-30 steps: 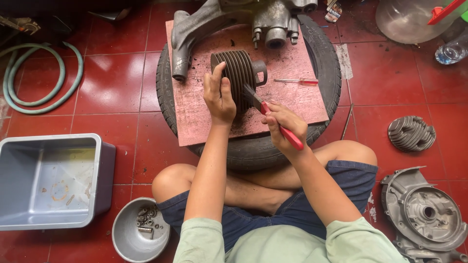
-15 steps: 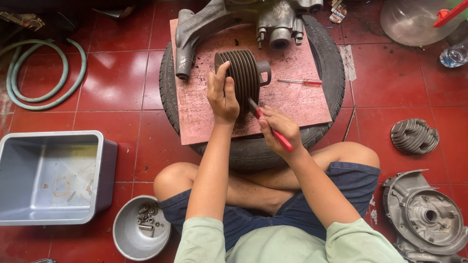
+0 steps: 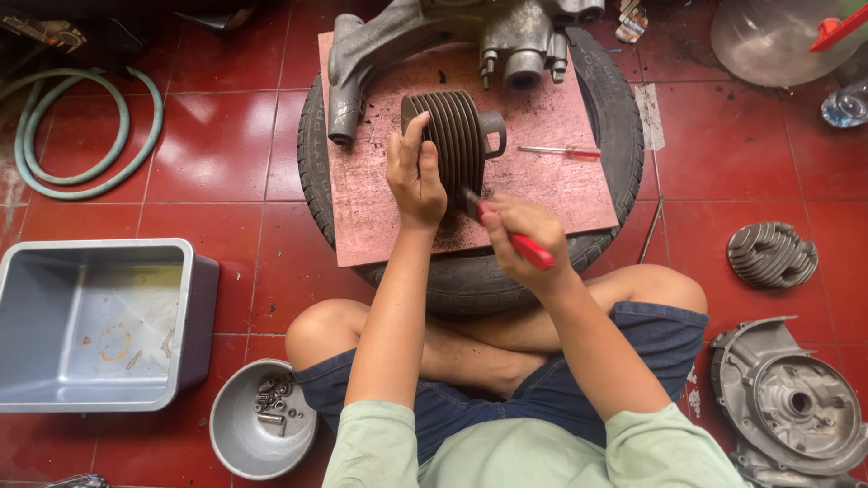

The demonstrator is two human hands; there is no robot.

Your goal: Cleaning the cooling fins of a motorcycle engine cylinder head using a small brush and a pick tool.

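A dark finned engine cylinder (image 3: 461,136) stands on edge on a pink board (image 3: 561,185) laid over a black tyre (image 3: 312,158). My left hand (image 3: 414,172) grips the cylinder's near left side and steadies it. My right hand (image 3: 520,239) is closed around a red-handled tool (image 3: 524,246) whose dark tip touches the cylinder's lower fins. Dark grit lies on the board under the cylinder.
A grey engine casing (image 3: 398,41) lies at the board's far edge, a small red screwdriver (image 3: 561,152) to the right. On the red tiles: grey tub (image 3: 90,321), metal bowl of bolts (image 3: 262,429), green hose (image 3: 81,136), cylinder head (image 3: 771,255), engine cover (image 3: 787,398).
My right hand has shifted the red-handled tool slightly along the lower fins. My left hand stays on the cylinder. The view has drifted a little.
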